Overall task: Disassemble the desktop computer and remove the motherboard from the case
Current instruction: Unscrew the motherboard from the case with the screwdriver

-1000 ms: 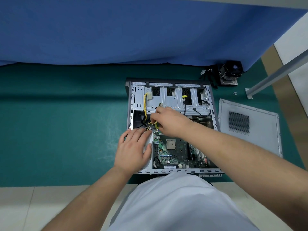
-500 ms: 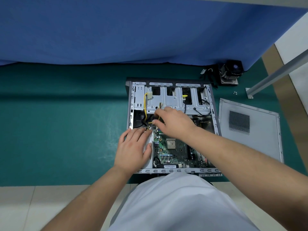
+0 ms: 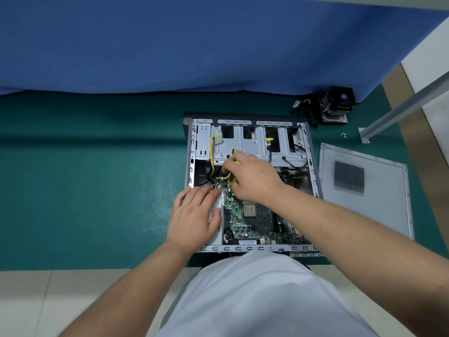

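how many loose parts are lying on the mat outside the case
3: side panel right of the case, cooler at the back right, small screws beside it. Others may be hidden.

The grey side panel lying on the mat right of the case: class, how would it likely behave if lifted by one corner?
The side panel looks like thin sheet metal, so probably light and slightly flexing. It lies flat on the mat, so it should slide, not roll.

The right hand (image 3: 252, 177) hides its fingertips' grip among the cables (image 3: 220, 177) — the motherboard's (image 3: 255, 220) right side sits under the forearm.
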A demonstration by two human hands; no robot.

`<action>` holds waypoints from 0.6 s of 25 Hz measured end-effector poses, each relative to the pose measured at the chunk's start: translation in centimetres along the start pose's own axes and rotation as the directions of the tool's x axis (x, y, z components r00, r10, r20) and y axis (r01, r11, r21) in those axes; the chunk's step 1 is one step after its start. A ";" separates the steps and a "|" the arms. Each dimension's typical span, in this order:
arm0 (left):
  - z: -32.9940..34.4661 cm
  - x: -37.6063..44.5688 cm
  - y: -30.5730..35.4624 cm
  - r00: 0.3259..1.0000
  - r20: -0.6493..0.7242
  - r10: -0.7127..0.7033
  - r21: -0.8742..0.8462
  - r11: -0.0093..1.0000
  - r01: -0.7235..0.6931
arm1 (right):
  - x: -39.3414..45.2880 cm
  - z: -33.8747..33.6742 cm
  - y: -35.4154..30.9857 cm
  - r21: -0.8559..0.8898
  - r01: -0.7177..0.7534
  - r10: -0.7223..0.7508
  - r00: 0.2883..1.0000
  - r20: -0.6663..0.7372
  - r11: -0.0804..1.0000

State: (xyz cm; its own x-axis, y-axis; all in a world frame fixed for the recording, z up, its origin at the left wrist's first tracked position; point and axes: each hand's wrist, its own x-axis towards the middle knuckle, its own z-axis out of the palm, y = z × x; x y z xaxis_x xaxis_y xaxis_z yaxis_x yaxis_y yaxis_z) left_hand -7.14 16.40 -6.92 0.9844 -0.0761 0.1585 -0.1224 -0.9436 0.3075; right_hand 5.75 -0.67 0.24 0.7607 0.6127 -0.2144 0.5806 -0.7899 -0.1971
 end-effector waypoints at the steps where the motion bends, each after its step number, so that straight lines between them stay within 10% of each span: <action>1: 0.0 0.0 0.0 1.000 0.002 0.000 0.002 1.000 0.000 | 0.0 -0.2 0.0 0.014 -0.043 0.043 0.999 -0.015 0.999; 15: -0.1 -0.1 0.1 1.000 0.004 -0.002 0.000 1.000 0.002 | -0.7 -0.1 0.2 0.103 0.018 -0.017 1.000 -0.014 0.995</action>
State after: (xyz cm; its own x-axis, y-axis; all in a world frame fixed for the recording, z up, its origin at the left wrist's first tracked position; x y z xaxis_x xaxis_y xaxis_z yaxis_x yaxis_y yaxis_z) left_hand -7.25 16.35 -6.86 0.9851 -0.0759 0.1542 -0.1210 -0.9436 0.3082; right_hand 5.40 -1.25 0.41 0.7546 0.6257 -0.1979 0.5617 -0.7717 -0.2983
